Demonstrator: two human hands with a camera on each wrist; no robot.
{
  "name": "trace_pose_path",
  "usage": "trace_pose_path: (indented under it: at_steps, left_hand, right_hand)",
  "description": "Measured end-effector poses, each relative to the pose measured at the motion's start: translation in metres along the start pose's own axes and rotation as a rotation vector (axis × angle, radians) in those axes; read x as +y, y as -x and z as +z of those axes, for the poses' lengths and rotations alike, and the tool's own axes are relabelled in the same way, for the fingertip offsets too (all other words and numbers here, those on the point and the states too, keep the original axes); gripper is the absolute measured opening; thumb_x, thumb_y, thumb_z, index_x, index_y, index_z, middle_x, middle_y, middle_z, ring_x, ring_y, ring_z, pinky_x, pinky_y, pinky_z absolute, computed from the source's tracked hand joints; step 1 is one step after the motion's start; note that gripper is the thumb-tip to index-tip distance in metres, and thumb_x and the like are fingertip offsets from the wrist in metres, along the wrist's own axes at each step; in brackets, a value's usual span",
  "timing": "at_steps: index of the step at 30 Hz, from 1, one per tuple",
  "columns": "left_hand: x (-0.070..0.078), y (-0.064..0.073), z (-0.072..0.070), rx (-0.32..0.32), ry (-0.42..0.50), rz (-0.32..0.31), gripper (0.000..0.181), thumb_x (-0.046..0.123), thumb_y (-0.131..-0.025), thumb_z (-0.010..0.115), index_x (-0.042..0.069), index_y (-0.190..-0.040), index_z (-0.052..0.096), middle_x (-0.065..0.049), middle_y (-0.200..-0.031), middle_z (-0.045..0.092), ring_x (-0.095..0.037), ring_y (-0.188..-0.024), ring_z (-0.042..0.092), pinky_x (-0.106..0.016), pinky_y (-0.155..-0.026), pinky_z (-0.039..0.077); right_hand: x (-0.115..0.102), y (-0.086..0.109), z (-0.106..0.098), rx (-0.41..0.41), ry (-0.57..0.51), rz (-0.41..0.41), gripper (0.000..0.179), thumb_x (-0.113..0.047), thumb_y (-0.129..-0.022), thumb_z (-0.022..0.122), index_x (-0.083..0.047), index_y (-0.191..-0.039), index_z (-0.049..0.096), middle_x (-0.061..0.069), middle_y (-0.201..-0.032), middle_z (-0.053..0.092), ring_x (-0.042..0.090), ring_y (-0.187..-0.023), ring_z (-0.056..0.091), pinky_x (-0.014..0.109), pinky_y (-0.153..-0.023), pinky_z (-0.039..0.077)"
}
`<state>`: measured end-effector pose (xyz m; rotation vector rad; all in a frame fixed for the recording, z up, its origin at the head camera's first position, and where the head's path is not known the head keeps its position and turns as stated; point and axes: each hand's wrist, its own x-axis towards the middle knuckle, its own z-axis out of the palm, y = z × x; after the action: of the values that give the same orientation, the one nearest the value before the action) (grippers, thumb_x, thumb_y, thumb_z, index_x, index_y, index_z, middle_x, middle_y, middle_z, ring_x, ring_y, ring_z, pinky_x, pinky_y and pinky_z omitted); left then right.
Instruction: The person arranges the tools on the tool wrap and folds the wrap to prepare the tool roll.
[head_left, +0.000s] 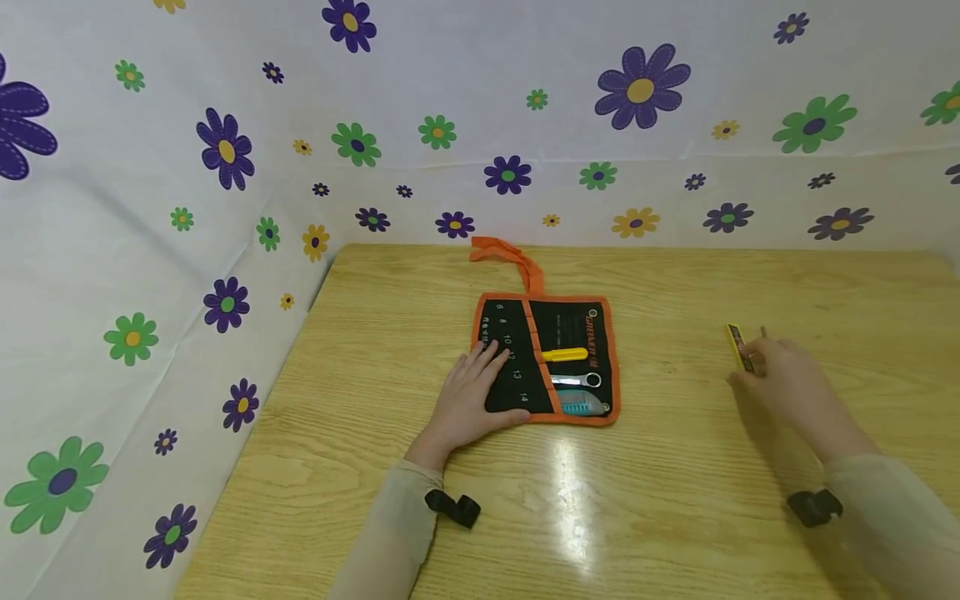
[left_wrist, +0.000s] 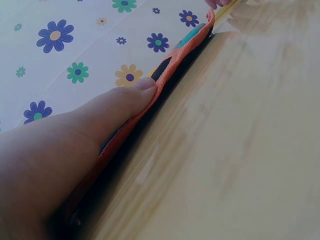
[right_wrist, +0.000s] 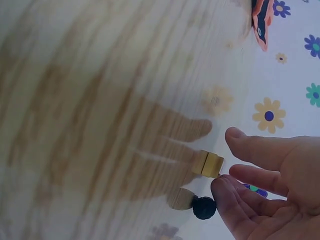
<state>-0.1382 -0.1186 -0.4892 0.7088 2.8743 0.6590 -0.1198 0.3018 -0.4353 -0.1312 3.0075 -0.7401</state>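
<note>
A black tool roll (head_left: 570, 325) with orange edging lies unfolded on the table. My left hand (head_left: 472, 392) rests on its numbered left part, fingers spread, the thumb (left_wrist: 125, 102) along the near edge. Its pockets hold a yellow handle (head_left: 566, 355), a ring spanner (head_left: 585, 380) and a teal utility knife (head_left: 583, 403). Off to the right, my right hand (head_left: 787, 387) is at a small yellow box (head_left: 736, 342), with thumb and fingers apart. Beside the box, under the fingertips, shows a black round end (right_wrist: 204, 208) of something; the hand hides most of it in the head view.
An orange tie strap (head_left: 517, 257) runs from the roll's top toward the back of the table. Flower-patterned white sheeting (head_left: 465, 100) stands behind and to the left of the wooden table (head_left: 375, 333). Dark straps with small devices (head_left: 453, 507) sit on both wrists.
</note>
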Motion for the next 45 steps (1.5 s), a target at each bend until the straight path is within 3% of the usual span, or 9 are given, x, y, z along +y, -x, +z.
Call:
trace_pose_path:
  at_steps: [8,15,21,31,36,45]
  left_hand:
    - [0.000,0.000,-0.001,0.001,-0.002,0.007,0.099,0.070,-0.079,0.059,0.020,-0.154,0.021,-0.001,-0.159,0.011,-0.017,-0.146,0.001,-0.034,-0.116,0.000]
    - [0.001,0.000,-0.001,0.001,-0.001,0.003,0.098,0.070,-0.079,0.060,0.019,-0.154,0.022,-0.001,-0.159,0.013,-0.018,-0.146,0.002,-0.034,-0.116,0.000]
    - [0.001,0.000,-0.002,0.006,-0.006,0.008,0.098,0.070,-0.079,0.059,0.019,-0.154,0.022,-0.002,-0.159,0.013,-0.019,-0.146,0.003,-0.035,-0.117,0.001]
    - [0.001,0.001,-0.002,0.010,-0.013,0.013,0.098,0.071,-0.079,0.059,0.019,-0.154,0.022,-0.002,-0.159,0.013,-0.019,-0.146,0.003,-0.036,-0.117,0.002]
    - [0.001,0.001,-0.001,0.007,-0.005,0.010,0.098,0.069,-0.079,0.060,0.019,-0.154,0.021,-0.002,-0.159,0.012,-0.018,-0.146,0.002,-0.036,-0.117,0.001]
    - [0.001,0.001,-0.002,0.001,-0.005,0.009,0.098,0.069,-0.080,0.059,0.019,-0.154,0.021,-0.002,-0.159,0.012,-0.018,-0.146,0.001,-0.036,-0.117,0.000]
  right_hand:
    - [0.003,-0.004,0.000,0.003,0.001,-0.029,0.038,0.000,-0.079,0.073,0.020,-0.106,0.055,0.033,-0.089,0.057,0.046,-0.082,0.055,0.056,-0.067,0.047]
    - [0.000,-0.007,0.006,0.011,-0.006,-0.139,0.028,0.010,-0.076,0.068,0.016,-0.102,0.060,0.032,-0.092,0.061,0.046,-0.081,0.062,0.054,-0.067,0.052]
    - [-0.012,-0.012,0.009,-0.038,-0.045,-0.159,0.025,0.007,-0.079,0.067,0.009,-0.103,0.064,0.027,-0.092,0.065,0.039,-0.078,0.064,0.052,-0.064,0.052]
    - [-0.031,-0.018,0.019,-0.104,-0.169,-0.117,0.026,0.001,-0.084,0.063,0.005,-0.109,0.065,0.019,-0.099,0.068,0.034,-0.088,0.064,0.050,-0.074,0.051]
    - [-0.040,-0.021,0.020,-0.103,-0.166,-0.079,0.026,-0.007,-0.085,0.065,0.001,-0.110,0.066,0.014,-0.099,0.068,0.030,-0.090,0.062,0.042,-0.074,0.049]
    - [-0.052,-0.027,0.021,-0.066,-0.252,-0.032,0.023,-0.012,-0.088,0.064,-0.003,-0.109,0.065,0.012,-0.099,0.064,0.025,-0.087,0.056,0.035,-0.072,0.046]
